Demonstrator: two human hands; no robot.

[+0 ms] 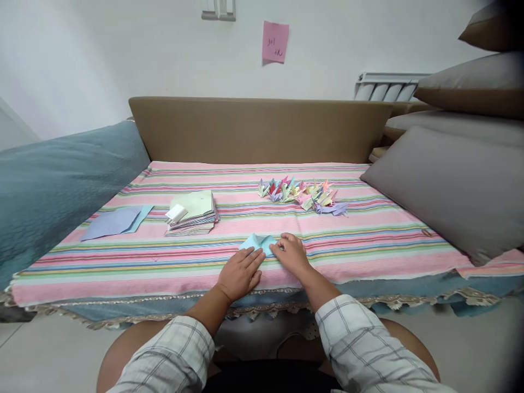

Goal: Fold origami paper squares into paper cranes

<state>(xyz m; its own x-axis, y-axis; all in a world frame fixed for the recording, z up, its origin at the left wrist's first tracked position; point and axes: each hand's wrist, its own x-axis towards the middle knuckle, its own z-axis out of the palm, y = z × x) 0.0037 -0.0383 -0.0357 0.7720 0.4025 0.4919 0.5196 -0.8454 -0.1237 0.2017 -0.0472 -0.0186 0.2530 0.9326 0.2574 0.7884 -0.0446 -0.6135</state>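
Two hands: the left hand [241,274] lies flat, its fingers extended over the lower left edge of the blue paper [252,242]; the right hand [292,255] has bent fingers at the right end, and I cannot tell if thumb and finger are pinching or only pressing.
Blue paper place: on the striped cloth [135,262], near its front edge, between the hands and partly under the fingers.
Blue paper handling: probably very light, thin, easy to crease or tear; the soft cloth below may give little firm support. The edges and folded layers look the best place to hold, with gentle fingertips.
Blue paper shape: partly folded, with a raised flap at the top.
Paper stack: the stack [200,206] has slightly uneven edges, with a small white block [177,213] on top.
Loose sheets: a flat purple sheet [110,222] overlaps a light-blue sheet [141,218].
Paper figures: many folded figures [303,194], pointed, crisp and multicoloured, lie close together.
Cushion: the grey cushion [442,191] looks smooth and padded.
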